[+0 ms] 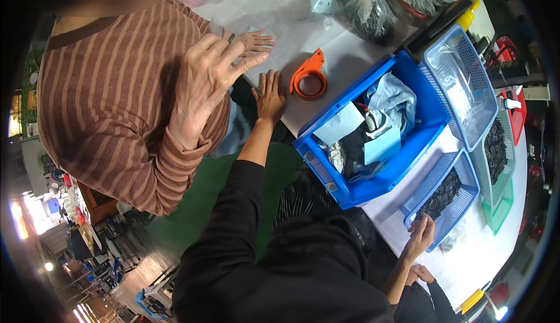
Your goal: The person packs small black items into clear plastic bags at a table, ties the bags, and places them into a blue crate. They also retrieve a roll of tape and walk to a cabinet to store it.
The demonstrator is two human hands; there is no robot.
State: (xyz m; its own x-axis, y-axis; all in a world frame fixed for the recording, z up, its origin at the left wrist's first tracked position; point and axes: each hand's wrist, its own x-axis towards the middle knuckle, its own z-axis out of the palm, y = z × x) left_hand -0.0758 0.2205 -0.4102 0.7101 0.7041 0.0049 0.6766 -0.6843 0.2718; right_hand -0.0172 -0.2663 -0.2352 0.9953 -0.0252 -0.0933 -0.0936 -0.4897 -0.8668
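Note:
My left hand [270, 97] lies flat on the edge of the white table, fingers spread, holding nothing. Just to its right is an orange tape dispenser [309, 66], which it does not touch. My right hand [421, 238] is at the near rim of a blue mesh basket [462, 197] with small black pieces [441, 197] in it. Its fingers are bent together by those pieces; whatever they may hold is too small to make out. Between my hands stands a blue bin [382, 189] containing folded light-blue fabric [392, 99], dark pieces and pale-blue cards [382, 146].
A person in a striped sweater [111, 95] stands at the left, one hand [210, 78] raised near my left hand. Another person's hands [421, 273] are below my right hand. Bagged dark items [368, 16] lie at the back; more mesh baskets [458, 86] stand right.

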